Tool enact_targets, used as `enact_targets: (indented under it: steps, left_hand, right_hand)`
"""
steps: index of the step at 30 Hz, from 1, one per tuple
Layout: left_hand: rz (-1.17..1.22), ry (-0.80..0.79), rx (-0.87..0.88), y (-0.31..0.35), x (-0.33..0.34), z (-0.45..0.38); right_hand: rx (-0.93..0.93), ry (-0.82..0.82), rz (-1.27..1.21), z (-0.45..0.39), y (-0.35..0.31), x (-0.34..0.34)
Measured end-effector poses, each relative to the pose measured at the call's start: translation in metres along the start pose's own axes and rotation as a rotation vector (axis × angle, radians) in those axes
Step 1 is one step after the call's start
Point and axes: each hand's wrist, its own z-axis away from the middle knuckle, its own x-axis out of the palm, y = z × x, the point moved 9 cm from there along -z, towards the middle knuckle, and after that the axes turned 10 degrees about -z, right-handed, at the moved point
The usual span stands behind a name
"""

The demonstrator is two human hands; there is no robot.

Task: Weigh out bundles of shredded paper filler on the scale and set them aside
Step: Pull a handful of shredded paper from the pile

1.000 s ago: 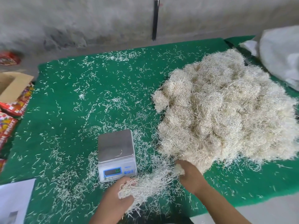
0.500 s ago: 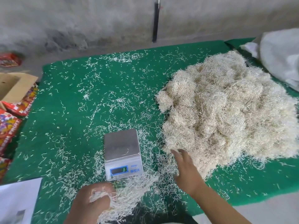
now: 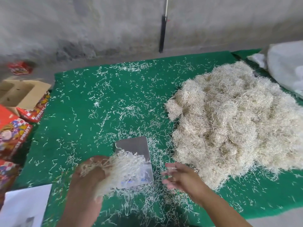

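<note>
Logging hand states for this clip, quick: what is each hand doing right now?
Left hand: closed, gripping a bundle of shredded paper over the scale.
Right hand: open, fingers spread, holding nothing.

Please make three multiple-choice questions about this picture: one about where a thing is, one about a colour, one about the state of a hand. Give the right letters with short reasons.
1. Where is the big pile of shredded paper?
A. right of the scale
B. left of the scale
C. in the cardboard box

2. What colour is the mat?
A. blue
B. green
C. black

3. What is the left hand doing?
A. resting flat on the mat
B. pressing the scale's buttons
C. holding a bundle of shreds

Answers:
1 A: the pile lies to the right of the scale.
2 B: the mat is plainly green.
3 C: the left hand grips a bundle over the scale.
</note>
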Motion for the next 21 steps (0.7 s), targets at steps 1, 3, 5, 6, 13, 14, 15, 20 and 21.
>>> enact_targets:
  steps: [1, 3, 5, 6, 13, 14, 15, 20, 21]
  left_hand:
    - [0.018, -0.136, -0.044, -0.015, 0.018, 0.005]
    - [-0.166, -0.15, -0.036, -0.036, 0.039, 0.002]
    - [-0.202, -0.243, -0.074, -0.05, 0.064, 0.005]
    - [-0.187, -0.296, -0.128, -0.057, 0.075, 0.009]
    - [-0.534, -0.495, -0.056, -0.077, 0.115, 0.033]
    - [-0.534, -0.495, -0.08, -0.079, 0.115, 0.035]
    - [-0.528, -0.465, -0.067, -0.081, 0.112, 0.034]
    - [-0.283, -0.267, -0.216, -0.09, 0.093, 0.024]
    - [-0.211, -0.249, -0.268, -0.09, 0.093, 0.023]
  right_hand:
    - [-0.023, -0.075, -0.105, 0.009, -0.013, 0.017]
    - [-0.079, -0.212, -0.225, 0.027, -0.037, 0.051]
    - [-0.12, -0.231, -0.243, 0.041, -0.054, 0.073]
    - [-0.138, -0.205, -0.207, 0.047, -0.059, 0.08]
    - [-0.267, 0.033, -0.014, 0.067, -0.064, 0.068]
    - [-0.275, 0.066, 0.01, 0.069, -0.065, 0.061]
    - [-0.281, 0.096, 0.04, 0.069, -0.064, 0.052]
    - [-0.321, 0.214, -0.042, 0.066, -0.062, 0.024]
    - [-0.305, 0.192, -0.078, 0.063, -0.059, 0.026]
